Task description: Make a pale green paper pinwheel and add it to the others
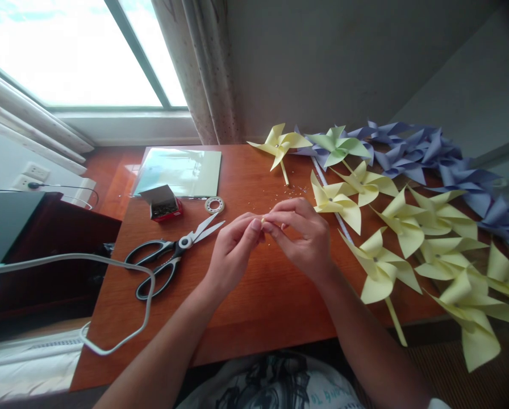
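Observation:
My left hand (234,244) and my right hand (306,236) meet over the middle of the table, fingertips touching. Both are closed in a pinch around a tiny pale yellow piece (263,220), mostly hidden by the fingers; it looks like a bit of paper. To the left of my hands lie scissors (182,244) with black and grey handles, their blades apart and pointing toward my left hand. Nearest on the right is a yellow paper pinwheel (336,200). Small scraps (295,190) are scattered on the wood just beyond my fingers.
A small open red box (166,213) of dark bits and a tape roll (214,205) stand by a packet of paper sheets (178,172). Yellow pinwheels, a green pinwheel (338,146) and purple pinwheels (433,150) crowd the right. A white cable (152,284) crosses the table's left edge.

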Available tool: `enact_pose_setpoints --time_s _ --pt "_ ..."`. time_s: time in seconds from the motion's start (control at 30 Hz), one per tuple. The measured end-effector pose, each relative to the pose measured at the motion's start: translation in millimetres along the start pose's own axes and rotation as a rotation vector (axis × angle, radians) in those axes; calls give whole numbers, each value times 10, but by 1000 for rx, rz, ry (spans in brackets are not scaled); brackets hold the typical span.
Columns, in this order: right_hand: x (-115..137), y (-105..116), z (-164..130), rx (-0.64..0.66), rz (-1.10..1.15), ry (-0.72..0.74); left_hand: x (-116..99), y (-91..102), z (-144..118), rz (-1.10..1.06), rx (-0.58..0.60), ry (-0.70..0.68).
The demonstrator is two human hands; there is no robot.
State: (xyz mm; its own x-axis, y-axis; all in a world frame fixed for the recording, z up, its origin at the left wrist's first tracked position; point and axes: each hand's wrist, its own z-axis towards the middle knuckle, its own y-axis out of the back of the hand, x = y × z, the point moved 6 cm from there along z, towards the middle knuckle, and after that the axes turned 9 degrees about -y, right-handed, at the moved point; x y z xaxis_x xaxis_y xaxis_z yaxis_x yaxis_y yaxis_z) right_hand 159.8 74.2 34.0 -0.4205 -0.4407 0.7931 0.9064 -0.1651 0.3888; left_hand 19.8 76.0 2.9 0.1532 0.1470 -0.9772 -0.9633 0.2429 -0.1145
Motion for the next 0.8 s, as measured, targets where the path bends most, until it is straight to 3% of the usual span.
enact_pose_setpoints --time_s 0.27,0.5,0.67,0.8 --pt "-66 18 27 65 241 -160 120 -26 -12 -214 27 123" --pt "-156 34 45 47 338 -241 125 -58 -18 -243 42 199" --pt "-175 18 46 43 331 -258 113 -11 -2 -160 -38 133" --pt "-188 -3 38 61 330 -300 30 29 9 92 -62 -32"
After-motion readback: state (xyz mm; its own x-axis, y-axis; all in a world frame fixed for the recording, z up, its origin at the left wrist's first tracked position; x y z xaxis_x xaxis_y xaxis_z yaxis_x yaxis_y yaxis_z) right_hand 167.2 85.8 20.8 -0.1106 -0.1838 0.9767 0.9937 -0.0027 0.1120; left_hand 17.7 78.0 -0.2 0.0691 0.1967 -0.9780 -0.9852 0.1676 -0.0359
